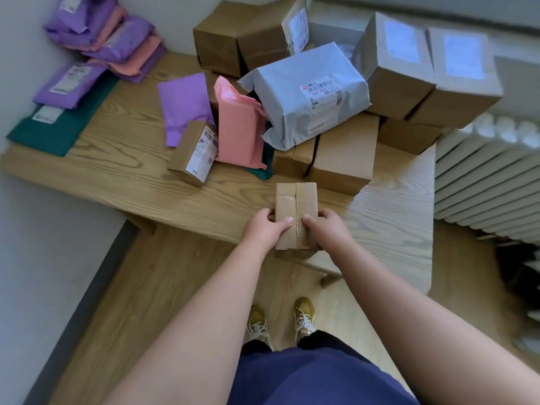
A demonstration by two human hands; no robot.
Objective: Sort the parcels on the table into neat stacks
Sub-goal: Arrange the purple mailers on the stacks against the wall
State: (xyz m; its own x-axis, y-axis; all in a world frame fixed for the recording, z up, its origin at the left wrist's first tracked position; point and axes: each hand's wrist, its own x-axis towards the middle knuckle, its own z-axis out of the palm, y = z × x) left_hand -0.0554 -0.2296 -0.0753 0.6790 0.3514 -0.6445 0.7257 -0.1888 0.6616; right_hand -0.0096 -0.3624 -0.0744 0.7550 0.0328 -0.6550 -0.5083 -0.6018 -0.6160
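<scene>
Pale wood grain runs across the table (117, 176), which stands in a corner beside a white radiator (482, 182). At its near edge, a small taped cardboard box (295, 206) is held from both sides. The left hand (264, 229) grips its left side with the thumb laid on top. The right hand (328, 229) grips the right side the same way, fingers curled round. Whether the box rests on the wood cannot be told.

Just behind it sit brown cartons (342, 153) with a grey mailer bag (304, 95) on top. To their left, a pink mailer (238, 133) and a purple mailer (187, 103) stand upright behind a labelled little box (193, 153). Far left, a green mailer (55, 133) lies flat near a heap of purple and pink mailers (111, 39).
</scene>
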